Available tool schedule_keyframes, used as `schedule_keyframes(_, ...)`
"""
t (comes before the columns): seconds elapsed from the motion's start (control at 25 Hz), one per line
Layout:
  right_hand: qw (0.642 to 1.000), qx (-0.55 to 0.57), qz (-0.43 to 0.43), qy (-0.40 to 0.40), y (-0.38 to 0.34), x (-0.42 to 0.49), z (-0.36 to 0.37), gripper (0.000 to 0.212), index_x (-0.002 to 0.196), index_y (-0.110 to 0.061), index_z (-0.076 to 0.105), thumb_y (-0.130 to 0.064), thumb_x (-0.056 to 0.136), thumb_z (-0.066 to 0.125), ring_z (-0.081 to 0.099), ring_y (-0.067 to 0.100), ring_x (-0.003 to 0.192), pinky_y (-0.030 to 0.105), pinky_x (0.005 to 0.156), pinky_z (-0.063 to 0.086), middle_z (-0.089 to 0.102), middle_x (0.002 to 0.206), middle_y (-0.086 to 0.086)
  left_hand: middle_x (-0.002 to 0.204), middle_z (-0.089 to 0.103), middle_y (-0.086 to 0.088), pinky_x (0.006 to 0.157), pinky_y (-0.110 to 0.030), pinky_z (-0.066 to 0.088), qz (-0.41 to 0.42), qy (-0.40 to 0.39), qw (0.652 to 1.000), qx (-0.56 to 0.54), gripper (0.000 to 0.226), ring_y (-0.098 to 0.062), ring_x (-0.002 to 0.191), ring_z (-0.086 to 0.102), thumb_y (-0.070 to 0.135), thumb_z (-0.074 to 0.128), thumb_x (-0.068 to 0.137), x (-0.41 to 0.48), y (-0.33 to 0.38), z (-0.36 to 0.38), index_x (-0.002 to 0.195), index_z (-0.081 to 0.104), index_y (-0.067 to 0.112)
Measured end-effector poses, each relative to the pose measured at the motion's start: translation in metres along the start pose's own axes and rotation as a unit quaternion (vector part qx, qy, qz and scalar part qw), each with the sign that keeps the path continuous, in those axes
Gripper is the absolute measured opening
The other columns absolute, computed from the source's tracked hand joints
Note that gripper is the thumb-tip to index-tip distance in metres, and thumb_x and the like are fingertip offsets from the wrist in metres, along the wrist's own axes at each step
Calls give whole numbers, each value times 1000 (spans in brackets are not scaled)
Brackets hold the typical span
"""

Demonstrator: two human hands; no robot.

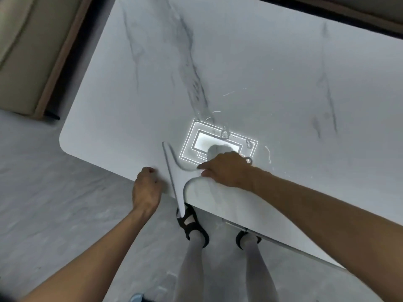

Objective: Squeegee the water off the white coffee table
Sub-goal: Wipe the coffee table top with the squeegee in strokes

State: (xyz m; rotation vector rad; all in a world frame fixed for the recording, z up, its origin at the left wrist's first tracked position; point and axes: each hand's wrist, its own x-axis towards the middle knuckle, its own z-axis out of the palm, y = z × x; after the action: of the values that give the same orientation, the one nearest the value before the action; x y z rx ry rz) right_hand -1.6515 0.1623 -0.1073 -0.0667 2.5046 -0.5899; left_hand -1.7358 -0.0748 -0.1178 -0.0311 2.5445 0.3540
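At the bottom of the view, two feet in black sandals stand on the grey floor just under the rim of the white coffee table. Left hand: fingers curled inward, knuckles at the table's near edge, nothing visible in its grasp. Beside it lies the white squeegee, blade flat on the tabletop, its lower end overhanging the edge (above the left foot). Right hand: closed over the squeegee's handle, fingertips pointing toward the blade. Beyond the hand, beads and thin streaks of water sit around a bright reflected light. A beige sofa lies farthest left.
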Motion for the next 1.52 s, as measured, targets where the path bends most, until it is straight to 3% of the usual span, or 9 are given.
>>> schedule_keyframes(0.2,986,20,159,40,101,-84,-26,36,130,-51,50,-51,99,32,62,25,105,36,84,47,68,115,-3,133,56,-1,83,-26,39,30,-70,997,-28,46,-22,117,55,7,45,86,-15,53,29,131,50,16)
schedule_keyframes(0.28,975,28,216,46,134,-123,-29,37,131,-49,50,-50,99,32,62,26,104,35,82,46,68,118,-4,114,60,5,75,-26,40,43,-91,994,-42,36,-20,102,58,9,44,85,-23,78,38,117,58,20)
schedule_keyframes(0.36,964,32,256,59,159,-157,-34,37,130,-47,52,-51,99,33,62,26,105,35,80,44,67,120,-5,83,53,13,60,-26,38,66,-93,992,-54,21,-16,81,52,11,44,85,-31,99,44,82,54,29)
schedule_keyframes(0.44,961,18,269,64,171,-179,-40,36,126,-47,53,-51,98,31,64,27,101,34,77,44,69,116,-3,77,48,17,57,-24,37,78,-82,992,-61,17,-11,74,50,12,46,88,-40,110,46,80,49,27)
schedule_keyframes(0.64,988,-3,151,40,134,-141,-55,37,128,-51,50,-54,97,31,63,24,103,32,73,40,69,114,-6,92,57,3,65,-28,40,12,4,996,-93,20,-17,81,54,28,47,98,-45,89,35,93,60,14)
schedule_keyframes(0.84,999,-18,-46,-7,21,-15,-38,33,120,-44,56,-49,98,31,61,27,103,32,74,35,67,108,1,71,56,5,62,-28,36,-73,110,976,-175,44,-16,68,51,37,38,100,-26,24,-5,72,60,12)
schedule_keyframes(1.04,994,-50,-92,-1,-63,73,-18,34,122,-38,58,-45,100,34,62,29,101,32,73,33,70,105,4,108,59,-3,85,-32,42,-92,123,973,-174,19,-22,100,56,27,48,97,6,-32,-30,105,57,12)
schedule_keyframes(1.16,996,-51,-69,-9,-70,93,-24,36,126,-40,55,-47,100,32,61,28,104,33,77,37,68,109,4,112,59,-2,80,-32,43,-83,66,982,-158,12,-24,100,58,24,49,95,23,-39,-36,105,52,17)
schedule_keyframes(1.52,987,35,149,41,88,27,-83,35,126,-50,52,-50,97,32,59,27,107,36,84,43,67,118,-2,128,55,0,81,-25,37,30,-39,992,-112,38,-19,110,55,11,50,91,27,59,-2,128,48,16)
